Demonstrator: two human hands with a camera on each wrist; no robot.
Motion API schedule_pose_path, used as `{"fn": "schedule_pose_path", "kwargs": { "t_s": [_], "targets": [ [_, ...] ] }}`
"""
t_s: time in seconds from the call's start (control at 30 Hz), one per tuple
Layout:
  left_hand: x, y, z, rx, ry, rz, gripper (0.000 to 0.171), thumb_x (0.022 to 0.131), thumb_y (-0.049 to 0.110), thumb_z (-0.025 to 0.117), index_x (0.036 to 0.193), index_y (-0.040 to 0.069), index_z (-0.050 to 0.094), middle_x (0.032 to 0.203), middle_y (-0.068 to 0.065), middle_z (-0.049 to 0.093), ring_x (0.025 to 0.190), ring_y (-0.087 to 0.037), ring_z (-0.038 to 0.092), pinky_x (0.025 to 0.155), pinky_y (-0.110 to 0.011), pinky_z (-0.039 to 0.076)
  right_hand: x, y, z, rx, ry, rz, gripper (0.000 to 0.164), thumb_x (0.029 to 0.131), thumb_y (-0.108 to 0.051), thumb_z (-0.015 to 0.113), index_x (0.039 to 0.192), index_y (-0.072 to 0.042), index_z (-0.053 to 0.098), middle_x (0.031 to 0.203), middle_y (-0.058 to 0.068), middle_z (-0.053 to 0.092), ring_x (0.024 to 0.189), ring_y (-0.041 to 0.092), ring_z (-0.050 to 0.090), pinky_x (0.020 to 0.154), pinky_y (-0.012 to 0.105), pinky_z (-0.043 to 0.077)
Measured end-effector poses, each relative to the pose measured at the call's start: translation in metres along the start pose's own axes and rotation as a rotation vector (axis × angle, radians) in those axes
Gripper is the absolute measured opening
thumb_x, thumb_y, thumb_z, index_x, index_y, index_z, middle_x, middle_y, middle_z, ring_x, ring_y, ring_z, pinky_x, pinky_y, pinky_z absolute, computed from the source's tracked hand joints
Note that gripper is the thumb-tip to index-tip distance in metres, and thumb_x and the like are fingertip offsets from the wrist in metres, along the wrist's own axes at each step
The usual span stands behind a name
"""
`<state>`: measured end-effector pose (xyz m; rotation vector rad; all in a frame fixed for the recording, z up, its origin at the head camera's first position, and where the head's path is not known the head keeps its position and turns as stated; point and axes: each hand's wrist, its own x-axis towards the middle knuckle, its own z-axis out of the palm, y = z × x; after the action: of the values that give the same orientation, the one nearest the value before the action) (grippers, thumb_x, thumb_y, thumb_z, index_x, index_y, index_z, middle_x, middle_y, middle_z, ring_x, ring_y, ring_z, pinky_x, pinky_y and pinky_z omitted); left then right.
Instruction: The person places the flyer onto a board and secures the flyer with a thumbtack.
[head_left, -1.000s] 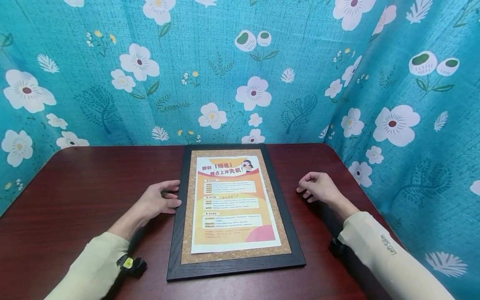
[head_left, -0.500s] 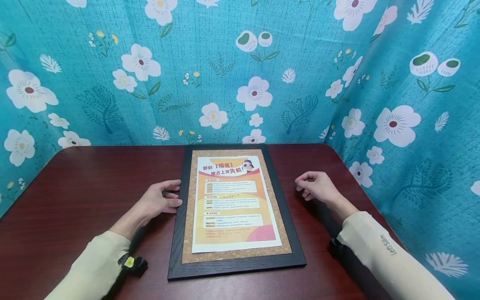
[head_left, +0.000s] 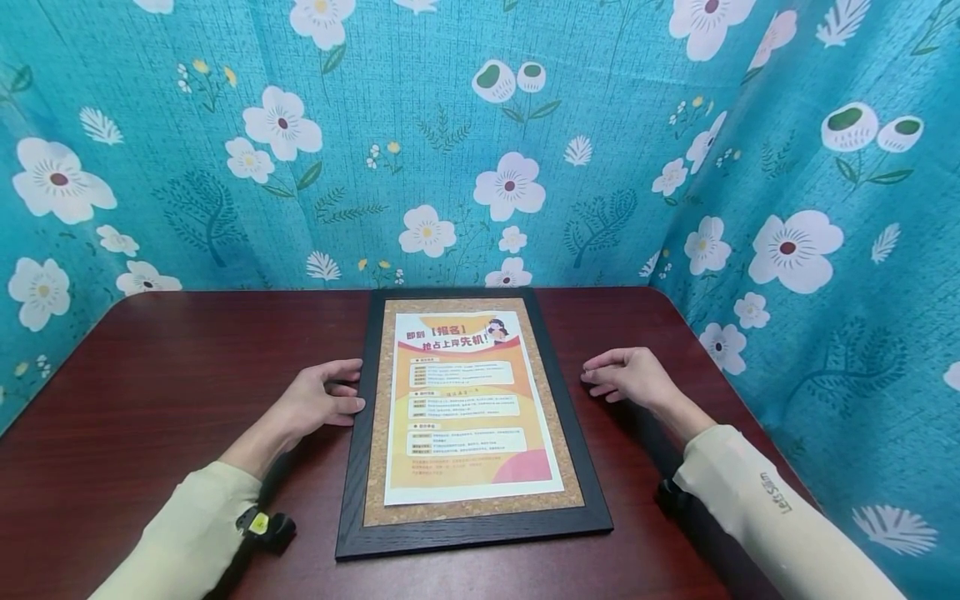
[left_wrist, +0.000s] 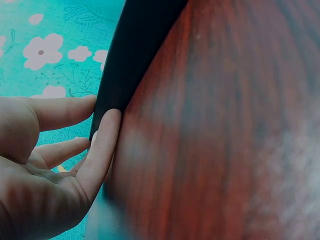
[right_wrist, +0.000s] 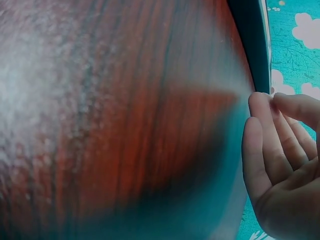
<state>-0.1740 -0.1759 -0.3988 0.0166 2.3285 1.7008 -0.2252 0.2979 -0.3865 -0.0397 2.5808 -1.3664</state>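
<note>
A cork board in a black frame lies on the table with a printed Chinese poster on it. At the frame's left side, the fingers of my left hand touch its edge, fairly straight. The left wrist view shows that hand with fingertips against the black side. My right hand hovers right of the frame, apart from it, thumb and fingertips close together. In the right wrist view, a tiny dark spot shows between the fingertips of this hand; it is too small to identify.
The dark red wooden table reaches back to a teal flowered curtain, which also hangs along the right side. A black wrist camera sits below the left wrist, and another below the right.
My right hand has shifted a little left, closer to the frame. The left hand stays at the frame's edge, and the poster and board look unmoved.
</note>
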Motion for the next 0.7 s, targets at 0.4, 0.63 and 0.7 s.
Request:
{"fn": "schedule_pose_path", "kwargs": {
  "t_s": [0.4,0.63,0.7],
  "targets": [
    [0.0009,-0.0034,0.0003,-0.029,-0.018,0.017,0.071,0.089,-0.007,0.069,0.152,-0.005,0.035,0.143,-0.03,0.043,0.11,-0.034,0.056,0.079,-0.044,0.061,0.0014,0.002,0.0054,-0.013,0.008,-0.088,0.023,0.095,-0.015,0.071,0.109,0.003,0.074,0.098,0.016,0.075,0.084,0.024,0.075,0.069,0.035,0.062],
    [0.0002,-0.0025,0.0004,-0.022,-0.016,0.014,0.071,0.09,-0.007,0.069,0.152,-0.004,0.035,0.143,-0.029,0.043,0.111,-0.034,0.055,0.079,-0.044,0.061,0.0019,0.0024,0.005,-0.014,0.02,-0.155,0.024,0.097,-0.014,0.069,0.111,0.005,0.072,0.101,0.018,0.074,0.089,0.026,0.074,0.071,0.035,0.062],
    [0.0004,-0.0027,0.0004,-0.021,-0.015,0.013,0.071,0.09,-0.007,0.069,0.152,-0.005,0.035,0.143,-0.03,0.043,0.111,-0.035,0.055,0.079,-0.044,0.061,0.0021,0.0021,0.0053,-0.007,0.019,-0.175,0.026,0.096,-0.015,0.07,0.112,0.006,0.071,0.102,0.018,0.074,0.09,0.027,0.074,0.072,0.036,0.062]
  ]
}}
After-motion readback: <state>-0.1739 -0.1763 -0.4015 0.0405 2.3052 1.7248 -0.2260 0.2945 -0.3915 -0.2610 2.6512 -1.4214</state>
